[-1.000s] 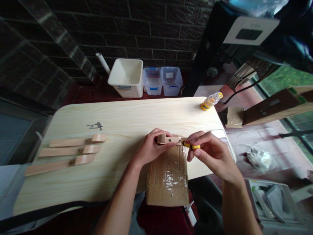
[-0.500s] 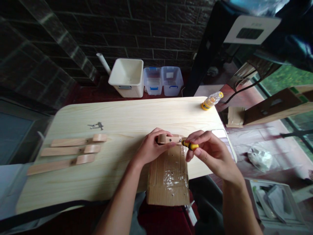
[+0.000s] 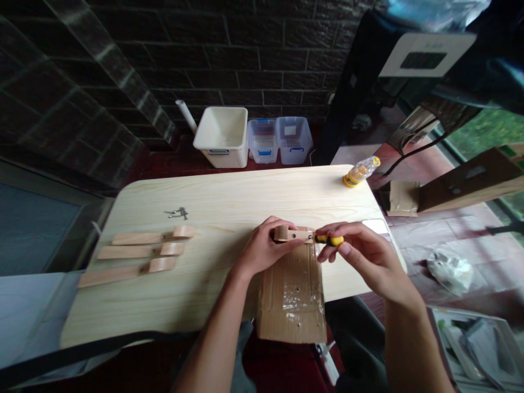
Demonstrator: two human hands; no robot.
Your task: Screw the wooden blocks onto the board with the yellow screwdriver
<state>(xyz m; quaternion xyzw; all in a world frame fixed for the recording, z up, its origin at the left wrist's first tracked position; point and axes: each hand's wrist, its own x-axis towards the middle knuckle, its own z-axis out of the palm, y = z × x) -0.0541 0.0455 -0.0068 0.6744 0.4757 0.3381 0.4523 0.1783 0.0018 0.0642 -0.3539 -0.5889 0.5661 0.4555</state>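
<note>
My left hand (image 3: 264,240) is closed round a small curved wooden piece (image 3: 301,235) with dark holes in its face, held at the far end of a taped cardboard box (image 3: 282,295). A yellow and black screwdriver (image 3: 329,240) is pinched between the fingertips of my right hand (image 3: 366,251), its tip at the hole on the right of the wooden piece. Several small holes show in the cardboard. Left of my hands lie three wooden pieces (image 3: 126,251) with curled ends, and behind them a small pile of screws (image 3: 179,213).
A clear bottle-shaped container with yellow ends (image 3: 360,171) lies at the table's (image 3: 245,191) far right corner. Partly behind my right hand is a phone-like white slab (image 3: 374,225). Beyond the far edge stand a cream bin (image 3: 223,136) and two clear plastic boxes (image 3: 293,141).
The whole view has shifted, with things appearing further right. The screwdriver now lies more level, its handle pointing right; my left hand keeps its hold on the wooden piece.
</note>
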